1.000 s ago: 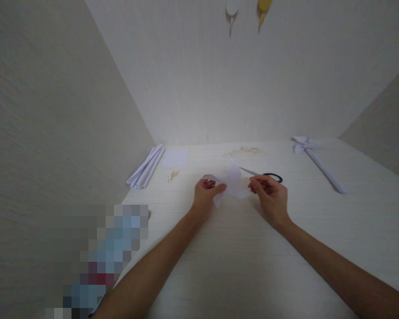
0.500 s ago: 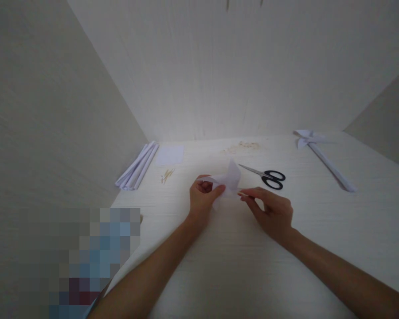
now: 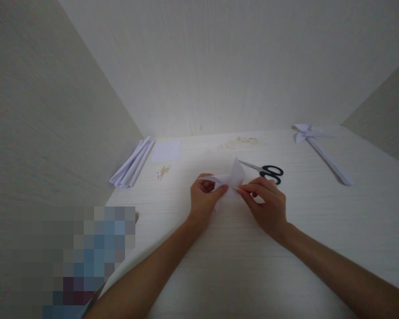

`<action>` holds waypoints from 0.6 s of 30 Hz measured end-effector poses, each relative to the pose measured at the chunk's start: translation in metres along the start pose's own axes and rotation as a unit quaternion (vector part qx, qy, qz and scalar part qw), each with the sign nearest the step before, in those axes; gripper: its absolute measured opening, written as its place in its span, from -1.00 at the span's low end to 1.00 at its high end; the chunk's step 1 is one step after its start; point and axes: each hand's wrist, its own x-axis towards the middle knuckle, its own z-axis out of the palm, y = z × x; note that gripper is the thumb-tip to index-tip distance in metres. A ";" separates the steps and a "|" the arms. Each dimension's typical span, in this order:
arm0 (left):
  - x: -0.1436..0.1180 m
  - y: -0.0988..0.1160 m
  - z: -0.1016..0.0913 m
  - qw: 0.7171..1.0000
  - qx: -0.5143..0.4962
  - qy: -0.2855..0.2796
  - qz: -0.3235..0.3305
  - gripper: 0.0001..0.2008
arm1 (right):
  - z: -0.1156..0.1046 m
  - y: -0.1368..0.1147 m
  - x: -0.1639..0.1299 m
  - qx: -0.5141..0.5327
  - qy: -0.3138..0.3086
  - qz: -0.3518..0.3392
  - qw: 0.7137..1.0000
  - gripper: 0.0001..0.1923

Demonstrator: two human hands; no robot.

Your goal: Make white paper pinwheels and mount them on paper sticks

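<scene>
My left hand pinches the folded white paper piece between thumb and fingers, holding it just above the table. My right hand closes its fingertips on a thin stick, apparently a toothpick, its tip touching the paper. Black-handled scissors lie just beyond my right hand; rolled paper strips and loose toothpicks lie beyond my left.
</scene>
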 end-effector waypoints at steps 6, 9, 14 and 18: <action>0.000 -0.002 -0.001 0.999 0.032 -0.001 0.013 -0.69 | 0.000 0.000 -0.001 -0.020 -0.009 0.012 1.000 -0.91; -0.001 -0.001 0.000 0.999 0.038 0.009 0.024 -0.69 | 0.000 0.001 -0.001 -0.023 -0.015 0.013 1.000 -0.90; -0.004 0.001 0.002 0.994 0.089 0.031 0.049 -0.71 | 0.000 0.001 -0.002 -0.033 -0.020 0.010 0.999 -0.89; -0.005 0.001 0.003 0.990 0.123 0.039 0.064 -0.75 | 0.000 0.001 -0.002 -0.028 -0.016 -0.010 0.999 -0.88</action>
